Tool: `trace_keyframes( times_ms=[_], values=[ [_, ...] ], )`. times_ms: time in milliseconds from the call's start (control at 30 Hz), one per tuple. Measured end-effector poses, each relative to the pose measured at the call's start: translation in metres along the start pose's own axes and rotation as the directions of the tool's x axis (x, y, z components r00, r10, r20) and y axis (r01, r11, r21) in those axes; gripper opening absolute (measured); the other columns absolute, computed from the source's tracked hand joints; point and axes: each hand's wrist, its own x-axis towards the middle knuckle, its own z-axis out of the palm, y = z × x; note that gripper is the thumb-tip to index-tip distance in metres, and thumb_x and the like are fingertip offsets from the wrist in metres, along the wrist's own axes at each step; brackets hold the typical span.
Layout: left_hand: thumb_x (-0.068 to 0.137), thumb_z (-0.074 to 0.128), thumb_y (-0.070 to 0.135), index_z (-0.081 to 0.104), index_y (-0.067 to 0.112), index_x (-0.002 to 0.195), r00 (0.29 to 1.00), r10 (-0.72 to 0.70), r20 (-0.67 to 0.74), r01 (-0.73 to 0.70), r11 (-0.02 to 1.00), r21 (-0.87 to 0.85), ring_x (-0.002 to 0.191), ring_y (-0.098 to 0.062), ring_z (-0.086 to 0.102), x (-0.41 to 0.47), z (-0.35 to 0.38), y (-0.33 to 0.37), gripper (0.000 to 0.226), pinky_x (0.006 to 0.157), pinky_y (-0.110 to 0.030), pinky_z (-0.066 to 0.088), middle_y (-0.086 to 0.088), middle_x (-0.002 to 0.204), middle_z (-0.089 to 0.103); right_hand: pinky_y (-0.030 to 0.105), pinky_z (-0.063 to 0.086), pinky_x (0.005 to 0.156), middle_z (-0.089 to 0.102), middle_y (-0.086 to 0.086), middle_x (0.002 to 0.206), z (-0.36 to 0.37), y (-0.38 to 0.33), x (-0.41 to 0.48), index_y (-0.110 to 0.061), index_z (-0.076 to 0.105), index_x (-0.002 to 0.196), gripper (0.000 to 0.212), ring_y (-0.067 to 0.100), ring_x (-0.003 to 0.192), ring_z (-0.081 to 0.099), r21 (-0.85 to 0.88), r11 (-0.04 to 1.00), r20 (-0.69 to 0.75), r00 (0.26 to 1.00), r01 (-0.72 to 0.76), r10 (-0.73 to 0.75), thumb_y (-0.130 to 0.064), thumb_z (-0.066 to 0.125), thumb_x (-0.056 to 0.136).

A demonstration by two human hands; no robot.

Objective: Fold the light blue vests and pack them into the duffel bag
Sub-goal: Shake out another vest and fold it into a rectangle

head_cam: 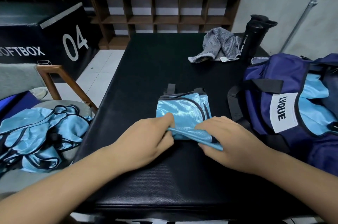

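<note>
Head view. 1 vest [182, 112] lies mid-desk [146, 62], just in front of the person, already folded into a compact packet.

Hands: the left hand [146, 139] pinches the near-left corner; the right hand [228, 139] grips the near-right edge. The 2 hands are close together, both clamped on the vest's near hem, which is raised off the desk.

Progress:
- The bag [285, 99] sits at the desk's right edge, top open, with light blue cloth showing inside. At least 1 vest looks packed; the count cannot be told.
- The pile [42, 132] of unfolded vests lies on the chair [53, 81] at left, well apart from the bag. Several are left to do.
- Judgement: this vest needs 1 more fold, then goes into the bag. The task is partway, with much of the folding ahead.

Orientation: the 2 dark straps point away from the person and the hem faces them. The long axis runs near to far, roughly square to the desk's front edge.
</note>
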Motion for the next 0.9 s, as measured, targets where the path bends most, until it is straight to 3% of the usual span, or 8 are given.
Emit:
trace_keyframes(
  times_ms=[67,167,267,367,500,700,767,900],
  values=[
    [0.107,0.050,0.028,0.042,0.024,0.095,0.998,-0.069,-0.013,0.066,0.987,-0.147,0.065,-0.020,0.049,-0.001,-0.005,0.001,0.015,0.065,-0.042,0.046,0.003,0.069,0.053,0.033,0.048,0.070,0.057,-0.012,0.080,-0.004,-0.003,-0.001,-0.032,0.059,0.100,0.011,0.014,0.073,0.056,0.146,0.982,-0.047,0.991,-0.118,0.126,-0.035,0.070,0.099],
    [0.108,0.049,0.024,0.049,0.022,0.094,0.978,-0.205,-0.032,0.182,0.922,-0.343,0.067,-0.019,0.049,-0.001,-0.007,0.003,0.015,0.067,-0.037,0.045,-0.003,0.073,0.057,0.030,0.039,0.056,0.051,-0.002,0.063,-0.009,-0.008,0.001,-0.026,0.052,0.081,0.029,0.012,0.054,0.047,0.367,0.899,-0.091,0.953,-0.238,0.290,-0.036,0.073,0.099],
    [0.109,0.049,0.033,0.052,0.022,0.096,0.941,-0.332,-0.064,0.271,0.854,-0.444,0.069,-0.012,0.048,0.000,-0.003,0.005,0.018,0.064,-0.027,0.043,-0.010,0.083,0.061,0.034,0.036,0.057,0.047,0.008,0.061,-0.009,-0.011,0.005,-0.016,0.052,0.078,0.036,0.011,0.056,0.040,0.540,0.766,-0.036,0.899,-0.350,0.436,-0.037,0.073,0.099],
    [0.106,0.057,0.048,0.057,0.026,0.102,0.916,-0.396,-0.070,0.307,0.801,-0.515,0.075,-0.012,0.059,0.001,-0.001,0.007,0.022,0.072,-0.030,0.050,-0.002,0.090,0.068,0.040,0.043,0.060,0.055,0.013,0.067,-0.004,-0.012,0.007,-0.014,0.055,0.078,0.036,0.014,0.060,0.046,0.585,0.694,-0.009,0.853,-0.418,0.521,-0.039,0.073,0.098],
    [0.096,0.072,0.051,0.063,0.027,0.091,0.912,-0.406,-0.059,0.343,0.833,-0.434,0.079,-0.010,0.069,0.002,-0.001,0.004,0.026,0.071,-0.031,0.055,0.009,0.088,0.074,0.043,0.051,0.062,0.065,0.011,0.075,0.003,-0.011,0.010,-0.017,0.060,0.078,0.032,0.015,0.062,0.053,0.551,0.669,0.007,0.804,-0.499,0.594,-0.040,0.073,0.097],
    [0.100,0.067,0.048,0.060,0.028,0.086,0.887,-0.461,-0.035,0.427,0.845,-0.323,0.064,-0.002,0.060,0.003,0.005,-0.005,0.025,0.057,-0.018,0.047,0.010,0.080,0.072,0.039,0.050,0.064,0.068,0.006,0.079,0.008,-0.010,0.021,-0.020,0.063,0.079,0.030,0.021,0.067,0.060,0.456,0.680,0.028,0.773,-0.574,0.634,-0.045,0.072,0.094],
    [0.099,0.067,0.050,0.060,0.028,0.085,0.883,-0.470,0.007,0.453,0.847,-0.278,0.062,-0.002,0.057,0.003,0.004,-0.009,0.027,0.056,-0.018,0.044,0.008,0.079,0.070,0.033,0.044,0.059,0.065,0.006,0.075,0.009,-0.008,0.024,-0.020,0.061,0.077,0.031,0.015,0.060,0.053,0.428,0.686,0.040,0.771,-0.589,0.636,-0.045,0.072,0.092],
    [0.094,0.071,0.054,0.059,0.029,0.085,0.891,-0.452,0.027,0.450,0.876,-0.172,0.077,-0.005,0.059,0.004,0.004,-0.018,0.029,0.070,-0.022,0.044,0.009,0.095,0.057,0.025,0.033,0.049,0.044,-0.008,0.056,0.014,-0.008,0.025,-0.019,0.052,0.075,0.038,0.008,0.051,0.038,0.395,0.698,0.035,0.768,-0.598,0.639,-0.046,0.073,0.091]
  ],
)
